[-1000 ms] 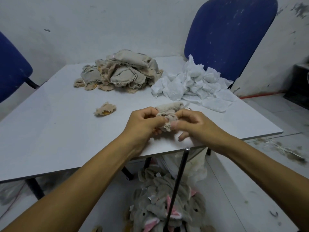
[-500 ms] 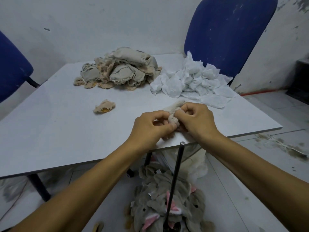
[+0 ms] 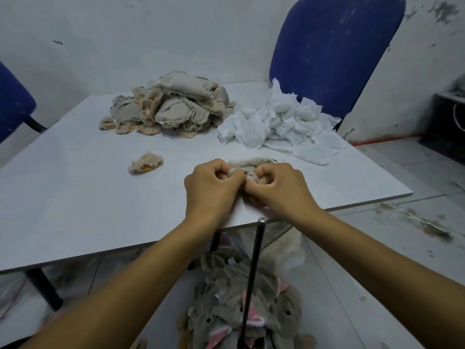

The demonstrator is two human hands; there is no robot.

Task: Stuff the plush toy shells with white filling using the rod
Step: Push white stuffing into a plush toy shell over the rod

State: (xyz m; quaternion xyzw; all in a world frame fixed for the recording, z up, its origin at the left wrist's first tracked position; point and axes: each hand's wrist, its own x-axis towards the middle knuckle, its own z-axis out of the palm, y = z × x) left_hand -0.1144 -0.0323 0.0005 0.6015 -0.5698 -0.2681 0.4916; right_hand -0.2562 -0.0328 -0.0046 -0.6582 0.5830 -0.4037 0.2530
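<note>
A small beige plush shell [image 3: 247, 165] lies on the white table [image 3: 75, 197] near its front edge. My left hand [image 3: 211, 185] and my right hand [image 3: 279, 187] both pinch it with curled fingers, knuckles close together, hiding most of it. A thin black rod [image 3: 253, 275] with a metal tip stands upright just below the table edge, untouched. White filling [image 3: 279, 124] is heaped at the back right. A pile of beige shells [image 3: 171, 104] lies at the back middle, and one loose shell [image 3: 145, 163] lies to the left of my hands.
Grey plush toys with pink ears [image 3: 239, 311] lie on the floor under the table around the rod. A blue chair [image 3: 334, 46] stands behind the table on the right, another blue chair [image 3: 12, 104] at the left. A white bag [image 3: 286, 248] sits under the table.
My hands have lowered the shell toward the tabletop and closed tighter together over it. The rod and the piles have not moved.
</note>
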